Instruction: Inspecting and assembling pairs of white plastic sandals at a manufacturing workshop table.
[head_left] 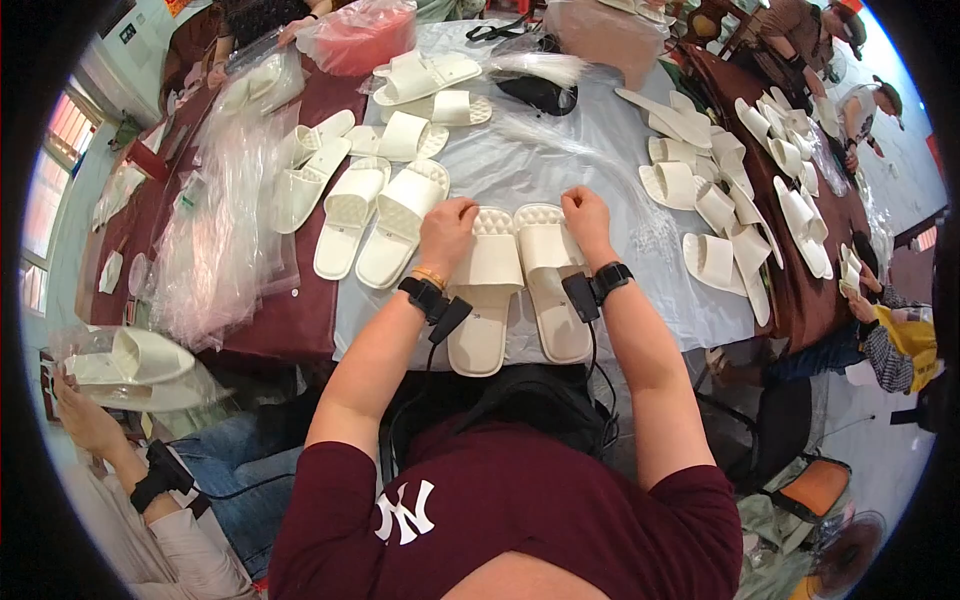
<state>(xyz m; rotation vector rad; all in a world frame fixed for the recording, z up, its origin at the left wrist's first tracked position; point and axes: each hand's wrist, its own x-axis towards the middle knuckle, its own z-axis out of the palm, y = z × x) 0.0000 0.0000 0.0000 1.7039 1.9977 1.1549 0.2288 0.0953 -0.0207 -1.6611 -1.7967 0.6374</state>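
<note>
A pair of cream slides lies side by side in front of me: the left slide and the right slide, both with textured insoles and wide straps, toes pointing away. My left hand is closed, its fingertips pressed together beside the outer toe edge of the left slide. On the opposite side, my right hand is also closed, fingers pinched by the right slide's toe. Whatever either pinch holds is too small or hidden to make out. Dark straps with black devices circle both wrists.
More cream slides sit at the left, with others heaped at right. Clear plastic bags cover the left side. Thin clear strands lie beyond. At lower left, a neighbour's hand holds a bagged slide.
</note>
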